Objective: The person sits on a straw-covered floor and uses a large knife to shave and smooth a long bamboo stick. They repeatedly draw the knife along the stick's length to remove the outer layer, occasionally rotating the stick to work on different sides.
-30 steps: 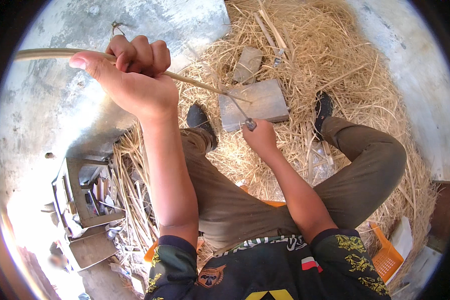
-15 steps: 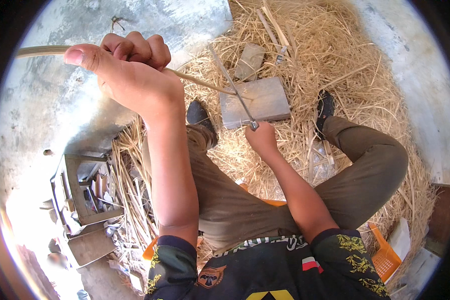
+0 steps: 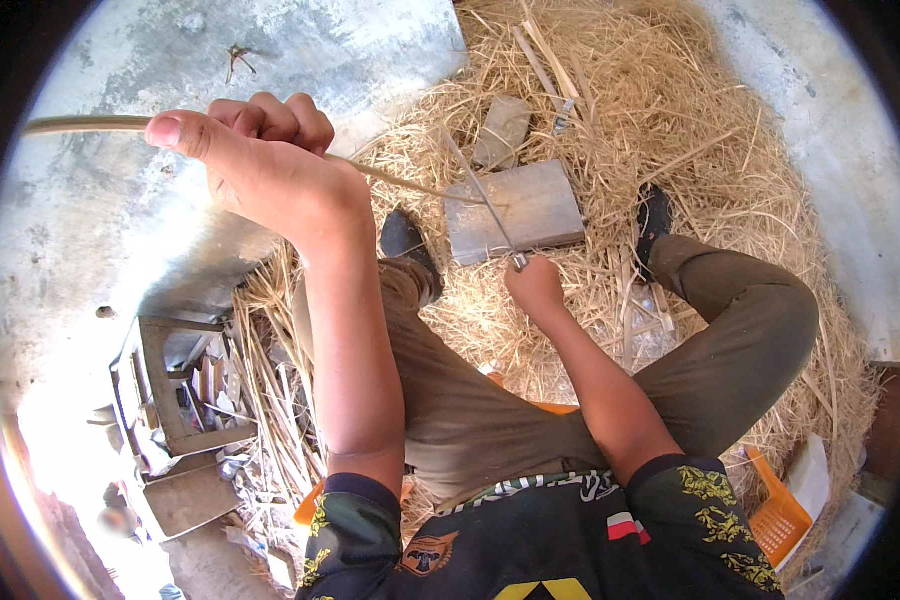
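Note:
My left hand [image 3: 260, 165] is raised at the left, its fingers curled round a long, thin bamboo strip [image 3: 90, 124] with the thumb laid along it. From that hand the strip slopes down to the right, and its far end rests on a grey rectangular block [image 3: 530, 222]. My right hand [image 3: 537, 287] is closed on the handle of a knife [image 3: 495, 212], just on the near side of the block. The knife's narrow blade points away and crosses the strip above the block. Its handle is mostly hidden in my fist.
Pale shavings [image 3: 630, 90] cover the floor around the block. A smaller stone [image 3: 502, 130] lies behind it. My legs are spread on both sides. Bamboo sticks [image 3: 280, 370] and an open wooden box [image 3: 195, 385] are at the left; an orange plastic piece [image 3: 775, 515] is at lower right.
My left hand has sunk slightly, with the strip in it. My right hand and the knife have come a little nearer and to the right. The view has shifted slightly.

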